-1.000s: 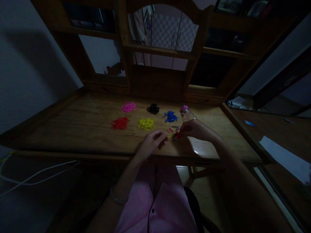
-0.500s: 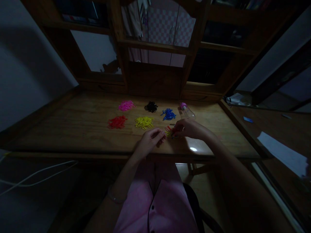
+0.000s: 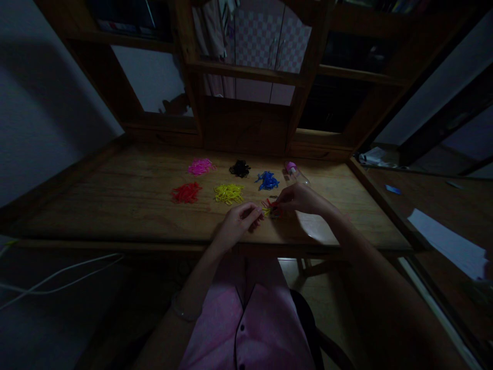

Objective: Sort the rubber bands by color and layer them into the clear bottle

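Note:
My right hand (image 3: pixel 295 199) is closed in a pinch over a small mixed group of thin loop-like pieces (image 3: pixel 266 211), with a red one at its fingertips. My left hand (image 3: pixel 242 218) rests just left of that group, fingers curled together; what they hold, if anything, is hidden. Beyond the hands lie piles of similar small pieces: yellow (image 3: pixel 228 193), red (image 3: pixel 186 192), pink (image 3: pixel 201 166), black (image 3: pixel 240 168) and blue (image 3: pixel 267 180). The light is dim, and whether they are clips or bands cannot be told.
A clear bottle with a pink top (image 3: pixel 291 168) lies behind my right hand, partly covered by it. Under my right wrist is a shiny, pale flat patch (image 3: pixel 318 229). Wooden shelves (image 3: pixel 246 72) rise behind the desk (image 3: pixel 96 205). A white paper (image 3: pixel 449 244) lies on the right-hand surface.
My right hand has lifted slightly, and a red piece now shows at its fingertips. The left hand stays nearly in place.

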`<control>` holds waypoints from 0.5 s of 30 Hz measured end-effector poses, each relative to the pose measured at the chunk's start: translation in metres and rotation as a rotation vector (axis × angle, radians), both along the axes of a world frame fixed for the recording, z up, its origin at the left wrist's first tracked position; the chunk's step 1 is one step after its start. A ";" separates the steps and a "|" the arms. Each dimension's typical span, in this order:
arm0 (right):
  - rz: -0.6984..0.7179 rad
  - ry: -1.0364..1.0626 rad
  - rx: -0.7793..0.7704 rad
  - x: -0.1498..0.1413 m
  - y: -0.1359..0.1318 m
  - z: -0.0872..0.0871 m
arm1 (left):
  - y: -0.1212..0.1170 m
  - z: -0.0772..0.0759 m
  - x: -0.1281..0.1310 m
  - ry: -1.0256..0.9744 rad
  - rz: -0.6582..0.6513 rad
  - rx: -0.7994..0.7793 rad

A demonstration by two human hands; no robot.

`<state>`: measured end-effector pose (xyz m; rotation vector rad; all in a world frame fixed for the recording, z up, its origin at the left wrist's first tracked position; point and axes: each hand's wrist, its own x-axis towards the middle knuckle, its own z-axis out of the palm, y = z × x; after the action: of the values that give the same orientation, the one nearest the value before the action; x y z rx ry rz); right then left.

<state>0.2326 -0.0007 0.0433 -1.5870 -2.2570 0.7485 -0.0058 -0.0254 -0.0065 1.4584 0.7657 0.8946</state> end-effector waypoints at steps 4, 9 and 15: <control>-0.078 0.227 -0.131 0.011 0.004 -0.010 | 0.000 0.000 0.000 0.000 0.001 0.010; -0.245 0.544 -0.215 0.007 0.001 -0.015 | 0.000 0.001 0.000 0.007 0.005 0.007; -0.340 0.846 -0.332 -0.003 -0.005 -0.016 | 0.000 0.002 -0.001 0.006 -0.006 0.009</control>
<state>0.2293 -0.0059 0.0274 -1.3458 -1.2740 1.4043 -0.0064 -0.0250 -0.0047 1.4705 0.7624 0.8910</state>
